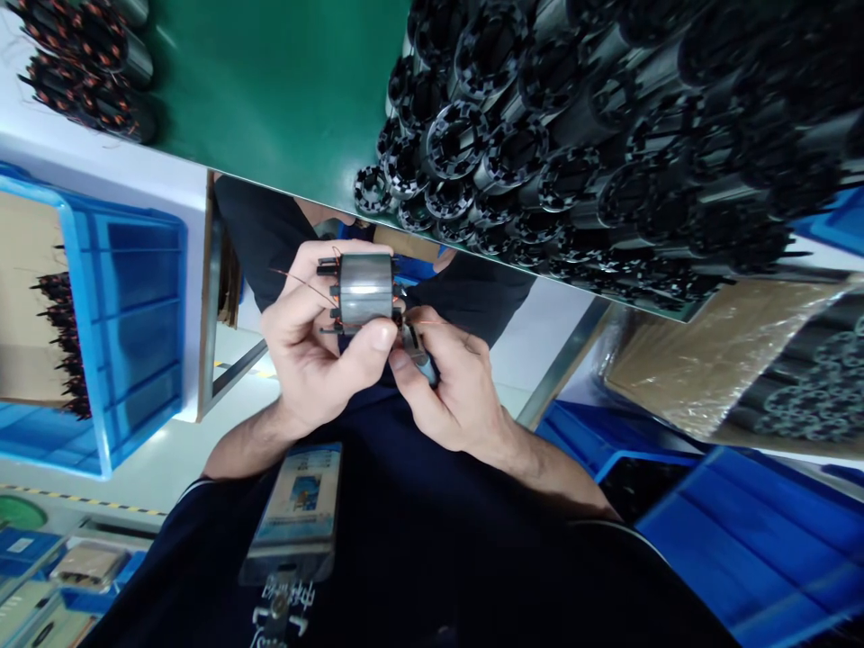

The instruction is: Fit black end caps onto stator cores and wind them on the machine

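Observation:
A motor stator (366, 290), a shiny steel ring with black plastic end pieces and copper wire, lies sideways in my left hand (317, 346). The fingers wrap behind it and the thumb presses on its lower edge. Loose copper wire ends stick out to the left. My right hand (455, 387) is closed round a small hand tool (419, 355) with a metal head and a pale blue-grey body. Its tip is at the stator's right end, close to my left thumb. A thin copper wire runs over the right fingers. The tool's exact kind is hard to make out.
The green bench top (270, 99) is in front of me, its edge just beyond my hands. Many unwound stator cores (459, 139) are stacked on its right. Wound stators (87, 67) stand at the far left. Blue crates (135, 315) flank me; a carton (715, 351) is at right.

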{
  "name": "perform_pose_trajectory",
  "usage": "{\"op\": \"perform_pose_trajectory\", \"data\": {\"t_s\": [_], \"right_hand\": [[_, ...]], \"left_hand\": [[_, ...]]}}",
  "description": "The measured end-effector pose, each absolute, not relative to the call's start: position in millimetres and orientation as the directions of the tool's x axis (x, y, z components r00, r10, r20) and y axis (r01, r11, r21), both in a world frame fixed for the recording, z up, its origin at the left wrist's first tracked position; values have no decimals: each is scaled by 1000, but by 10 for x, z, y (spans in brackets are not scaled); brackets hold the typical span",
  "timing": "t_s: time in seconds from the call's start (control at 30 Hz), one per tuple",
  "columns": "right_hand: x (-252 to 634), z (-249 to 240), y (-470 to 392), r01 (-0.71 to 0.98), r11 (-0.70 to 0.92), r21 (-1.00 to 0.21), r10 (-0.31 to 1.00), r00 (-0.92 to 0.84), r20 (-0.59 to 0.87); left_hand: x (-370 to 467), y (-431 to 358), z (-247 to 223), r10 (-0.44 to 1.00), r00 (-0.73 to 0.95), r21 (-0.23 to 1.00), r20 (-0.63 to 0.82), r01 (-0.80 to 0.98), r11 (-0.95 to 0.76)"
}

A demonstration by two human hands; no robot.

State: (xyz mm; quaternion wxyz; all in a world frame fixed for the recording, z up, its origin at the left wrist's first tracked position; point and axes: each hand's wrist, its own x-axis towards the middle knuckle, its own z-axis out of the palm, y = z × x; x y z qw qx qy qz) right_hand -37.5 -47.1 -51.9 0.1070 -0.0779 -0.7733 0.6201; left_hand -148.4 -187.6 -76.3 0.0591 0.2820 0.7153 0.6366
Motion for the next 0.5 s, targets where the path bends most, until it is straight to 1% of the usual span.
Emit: {"op": "perform_pose_trajectory", "data": {"t_s": [0.07, 0.13, 0.2, 0.3, 0.43, 0.5], "right_hand": [[-370, -511, -476, 3, 207, -978, 251, -967, 50], [-364, -520, -484, 16, 216, -976, 258, -965, 41], [-358, -556, -494, 37, 238, -971, 268, -963, 29], [-362, -656, -504, 92, 261, -961, 283, -959, -15], [-360, -768, -484, 224, 244, -943, 294, -944, -148], [-315, -802, -438, 336, 252, -908, 320, -914, -250]], "left_hand": [[-1474, -1893, -787, 495, -831, 952, 255, 305, 21], [-1473, -1904, -810, 503, -830, 945, 241, 319, 74], [-1479, -1894, -835, 485, -841, 934, 239, 335, 122], [-1463, -1841, -908, 438, -871, 945, 224, 304, 121], [-1446, -1956, -1129, 339, -932, 973, 126, 183, 142], [-1593, -2292, -1255, 347, -936, 967, 61, 142, 213]]}}
